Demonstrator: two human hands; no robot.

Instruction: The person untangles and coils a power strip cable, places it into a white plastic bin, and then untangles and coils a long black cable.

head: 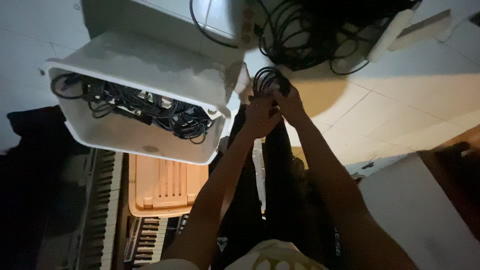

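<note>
Both hands meet over the tiled floor [400, 95], w/ a coiled black cable [267, 80] bunched between them. Left hand [260, 117] is curled shut round the lower part of the coil, fingers [267, 102] wrapped over it; right hand [290, 105] closes on the same coil from the other side, its fingertips pinching the loops near the top. Coil's loops stick up just above the fingers, approx. upright, rest of it hidden inside the two grips. Just left of the fingers sits a white plastic bin [135, 135], tilted, w/ a tangle of black cables [150, 107] lying in it. Beyond the fingers, further out on the floor, a bigger heap of black cords [320, 35] lies beside a white power strip [392, 32]. Below the bin, toward the person, a beige tray-like lid [165, 187] and two keyboards w/ white keys [100, 210], dim. Person's dark trousers [280, 200] run under the forearms. Bottom right, a pale flat surface [420, 215], too dark to tell what it is.
</note>
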